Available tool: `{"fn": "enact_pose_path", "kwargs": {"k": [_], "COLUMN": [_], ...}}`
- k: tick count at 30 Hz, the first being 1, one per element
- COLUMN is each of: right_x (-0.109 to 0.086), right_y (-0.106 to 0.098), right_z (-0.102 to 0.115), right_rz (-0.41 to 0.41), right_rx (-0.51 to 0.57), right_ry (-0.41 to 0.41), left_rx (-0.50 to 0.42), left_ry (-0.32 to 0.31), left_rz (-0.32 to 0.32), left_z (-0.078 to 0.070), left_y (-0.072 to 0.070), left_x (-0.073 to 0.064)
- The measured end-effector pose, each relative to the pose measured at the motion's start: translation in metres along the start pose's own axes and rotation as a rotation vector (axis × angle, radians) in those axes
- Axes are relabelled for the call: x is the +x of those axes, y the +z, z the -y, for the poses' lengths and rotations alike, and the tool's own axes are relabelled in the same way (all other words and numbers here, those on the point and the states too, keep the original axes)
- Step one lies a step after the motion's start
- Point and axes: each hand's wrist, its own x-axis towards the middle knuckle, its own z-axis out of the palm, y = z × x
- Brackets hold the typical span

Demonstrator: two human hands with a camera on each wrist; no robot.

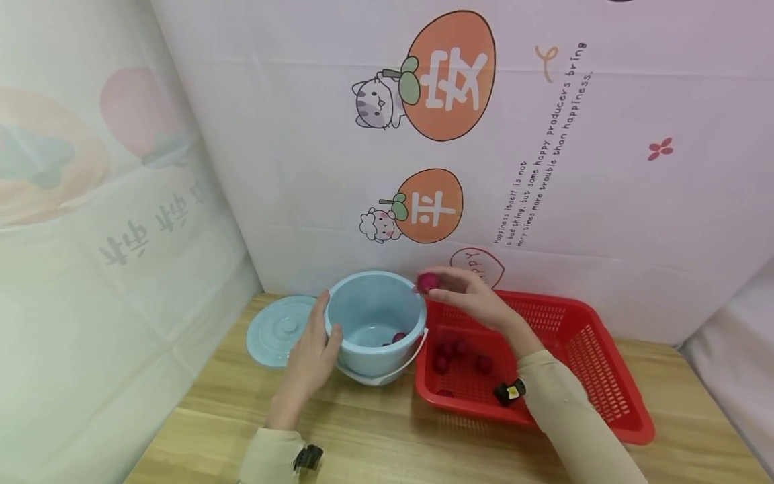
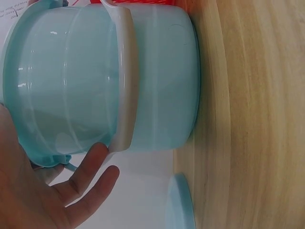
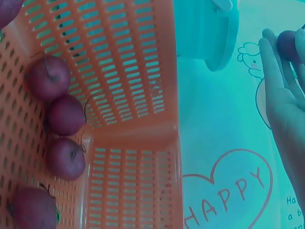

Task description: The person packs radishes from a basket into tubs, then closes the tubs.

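Observation:
Over the right rim of a light-blue bucket (image 1: 370, 359), my right hand (image 1: 474, 299) pinches a small round red radish (image 1: 428, 282) between thumb and fingertips. My left hand (image 1: 311, 356) rests against the bucket's left side at the rim, with its fingers spread and fairly straight; in the left wrist view fingertips (image 2: 97, 152) touch near the end of the pale handle (image 2: 127, 81). Inside the bucket lies a radish (image 1: 399, 337), with part of another beside it. Several more radishes (image 3: 66, 160), with thin root tails, lie in a red perforated basket (image 1: 625, 376).
The bucket's round blue lid (image 1: 275, 336) lies on the wooden table (image 1: 375, 437), left of the bucket. The basket stands close against the bucket's right side. A white printed cloth (image 1: 302, 168) hangs behind, and another pale cloth (image 1: 91, 323) hangs on the left.

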Motion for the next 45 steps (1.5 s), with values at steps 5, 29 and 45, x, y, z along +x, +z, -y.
{"fn": "enact_pose_path", "kwargs": {"k": [5,29,45], "right_x": [0.007,0.022,0.047], "right_y": [0.011,0.023,0.026], "right_z": [-0.003,0.01,0.037], "right_rz": [0.087,0.273,0.517], "right_rx": [0.072,-0.165,-0.422], "right_ry": [-0.019,0.095,0.077], "left_rx": [-0.004,0.001,-0.002], "left_ry": [0.014,0.028,0.005], "left_rz": [-0.009,-0.007,0.014], "left_z": [0.001,0.0,-0.002], "left_y": [0.0,-0.001,-0.001], "left_x": [-0.001,-0.001,-0.001]}}
